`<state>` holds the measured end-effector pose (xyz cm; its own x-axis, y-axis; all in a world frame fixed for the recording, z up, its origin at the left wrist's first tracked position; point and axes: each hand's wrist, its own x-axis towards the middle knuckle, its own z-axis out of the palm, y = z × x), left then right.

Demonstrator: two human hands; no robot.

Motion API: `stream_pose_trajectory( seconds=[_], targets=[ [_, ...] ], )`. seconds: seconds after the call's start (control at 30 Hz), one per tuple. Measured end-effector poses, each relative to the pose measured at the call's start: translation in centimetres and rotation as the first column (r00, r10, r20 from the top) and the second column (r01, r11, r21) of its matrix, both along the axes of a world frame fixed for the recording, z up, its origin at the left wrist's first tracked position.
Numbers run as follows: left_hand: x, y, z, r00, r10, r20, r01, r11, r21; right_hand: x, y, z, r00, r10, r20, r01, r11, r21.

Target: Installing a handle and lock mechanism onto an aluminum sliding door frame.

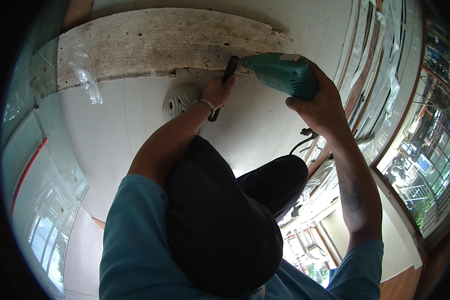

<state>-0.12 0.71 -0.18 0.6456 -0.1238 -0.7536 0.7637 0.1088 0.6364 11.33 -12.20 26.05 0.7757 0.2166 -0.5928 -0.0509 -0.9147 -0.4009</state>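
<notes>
My right hand (322,102) is closed around a green power drill (280,74), held sideways with its front end pointing left. My left hand (218,91) grips a short, dark, narrow bar (230,69), which stands tilted with its upper end over the worn wooden plank (130,50). The drill's front end is right beside the upper part of the bar; whether they touch I cannot tell. Any bit in the drill is hidden behind the bar.
A clear plastic wrapper (86,80) lies over the plank's left end. My foot in a white clog (179,101) is near the plank. Glass panels (45,185) stand at left; long wrapped strips (367,75) lean at right. A black cord (301,143) hangs beside my knee.
</notes>
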Motion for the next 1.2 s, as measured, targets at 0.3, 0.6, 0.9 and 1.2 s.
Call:
stream_pose_trajectory(
  seconds=[0.3, 0.6, 0.9, 1.2],
  targets=[
    [-0.2, 0.2, 0.0, 1.0, -0.016, 0.026, 0.015, 0.998, 0.054, -0.7, 1.3, 0.2, 0.994, 0.105, 0.038, -0.104, 0.994, -0.036],
    [-0.3, 0.1, -0.4, 0.998, -0.03, 0.049, 0.028, 0.998, 0.055, -1.6, 1.0, -0.1, 0.972, 0.215, 0.098, -0.213, 0.977, -0.03],
    [-0.1, 0.1, -0.5, 0.998, -0.05, 0.037, 0.048, 0.997, 0.054, -2.2, -0.9, -0.6, 0.995, 0.052, 0.08, -0.057, 0.996, 0.063],
    [0.0, 0.3, 0.0, 0.999, -0.034, 0.006, 0.034, 0.998, 0.05, 0.0, -0.3, -0.3, 0.998, -0.033, -0.052, 0.034, 0.999, 0.008]
  ],
)
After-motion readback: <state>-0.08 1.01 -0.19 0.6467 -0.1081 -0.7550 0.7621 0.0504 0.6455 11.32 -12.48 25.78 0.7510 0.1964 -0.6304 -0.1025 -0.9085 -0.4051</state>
